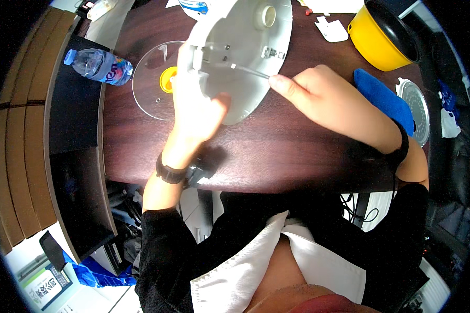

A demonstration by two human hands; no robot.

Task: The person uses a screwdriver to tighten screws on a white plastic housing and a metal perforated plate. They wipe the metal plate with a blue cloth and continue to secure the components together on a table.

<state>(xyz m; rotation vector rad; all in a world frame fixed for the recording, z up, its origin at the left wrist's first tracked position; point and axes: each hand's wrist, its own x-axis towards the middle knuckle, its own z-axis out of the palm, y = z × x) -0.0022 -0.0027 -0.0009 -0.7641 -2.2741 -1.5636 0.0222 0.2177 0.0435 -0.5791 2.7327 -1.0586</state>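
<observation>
My left hand [196, 104] grips the rim of a white plastic appliance housing [248, 99], hollow and bowl-shaped. It is tilted up above the table with its inside showing, where there is a round socket and small metal fittings. My right hand [308, 94] pinches a thin grey stick with a white tip [250, 71], which reaches into the housing. Whether the tip touches the inner wall is unclear. Partly behind my left hand, a clear round lid [146, 86] with a yellow knob [167, 79] lies on the table.
A yellow pot [373, 44] with a dark inside stands at the far right. Near my right forearm lie a blue cloth [384, 96] and a perforated round tray [413, 112]. A small white plastic piece [331, 30] rests behind. At left lies a water bottle [102, 66].
</observation>
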